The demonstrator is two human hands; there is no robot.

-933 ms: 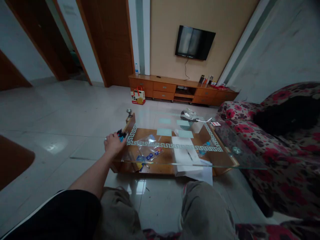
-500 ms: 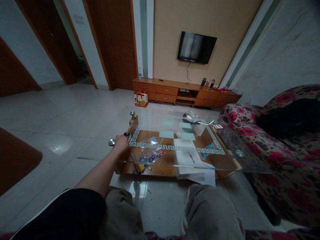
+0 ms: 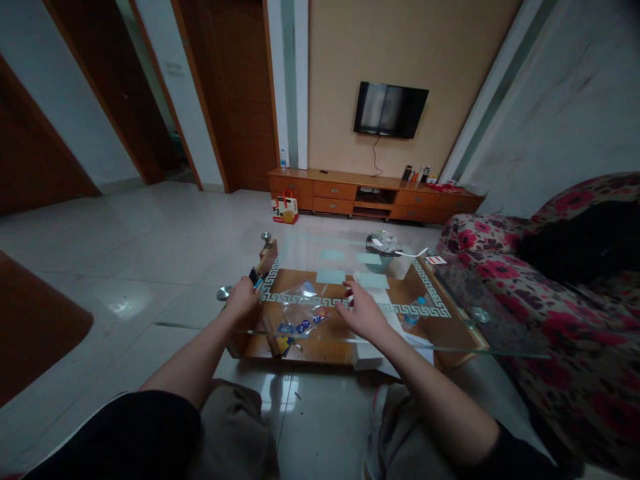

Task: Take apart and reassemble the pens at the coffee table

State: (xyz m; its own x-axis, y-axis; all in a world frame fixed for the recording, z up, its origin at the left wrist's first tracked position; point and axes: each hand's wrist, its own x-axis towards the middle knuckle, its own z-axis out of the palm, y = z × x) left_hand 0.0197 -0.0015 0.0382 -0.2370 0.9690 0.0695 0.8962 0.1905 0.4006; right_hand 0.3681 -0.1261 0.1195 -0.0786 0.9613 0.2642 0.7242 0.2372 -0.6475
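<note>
My left hand (image 3: 243, 293) is closed round a small bunch of slim black and blue pens (image 3: 257, 277) at the left side of the glass-topped coffee table (image 3: 320, 337). My right hand (image 3: 365, 312) is over the middle of the glass, its fingers curved and apart with nothing visible in them. Below it, partly covered by the hand and forearm, lies a white box (image 3: 367, 357) on the wooden lower shelf. A clear plastic bag (image 3: 303, 310) with blue round marks lies to the left of the right hand.
Behind the table, a dark bowl with crumpled plastic (image 3: 384, 243) and a red-and-white card (image 3: 436, 260) are visible. A flowered sofa (image 3: 575, 320) lines the right side. A low TV cabinet (image 3: 333, 190) and a paper bag (image 3: 285, 209) stand by the far wall.
My right hand has come into view from the lower right and now reaches over the white box, hiding the pen seen there. My left hand stays at the table's left side.
</note>
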